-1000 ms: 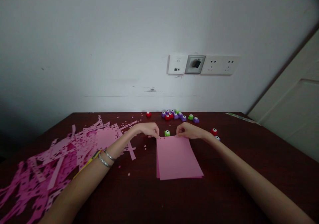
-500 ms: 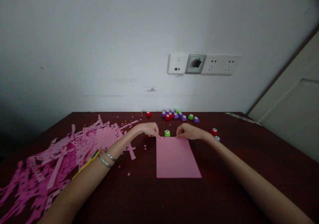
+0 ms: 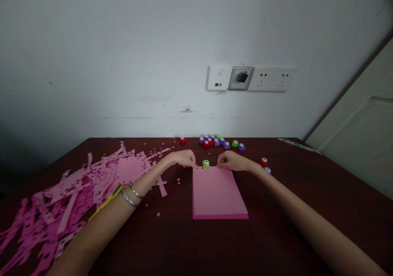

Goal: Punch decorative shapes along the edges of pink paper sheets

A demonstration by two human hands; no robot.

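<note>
My left hand [image 3: 186, 159] pinches the far left corner of a light pink sheet of paper [image 3: 216, 192]. Farther along the same edge, my right hand [image 3: 229, 160] also has its fingertips closed on the paper. A darker pink sheet [image 3: 221, 217] shows as a strip under the near edge of the light one. Between the two hands, a small green craft punch [image 3: 206, 164] stands at the paper's far edge; whether the paper sits in its slot I cannot tell. Small dark punched holes [image 3: 202, 168] line that edge near my left hand.
Left lies a heap of punched pink paper strips [image 3: 82, 186], with a yellow cutter [image 3: 106, 202] partly behind my left forearm. Several purple, red and green punches [image 3: 216, 142] stand by the wall. A red punch [image 3: 263, 161] is near my right wrist. A ruler-like strip [image 3: 299, 145] lies back right.
The light pink sheet has slid slightly away from me toward the green punch, baring a strip of the darker sheet beneath. Both hands have moved only slightly, keeping their pinch.
</note>
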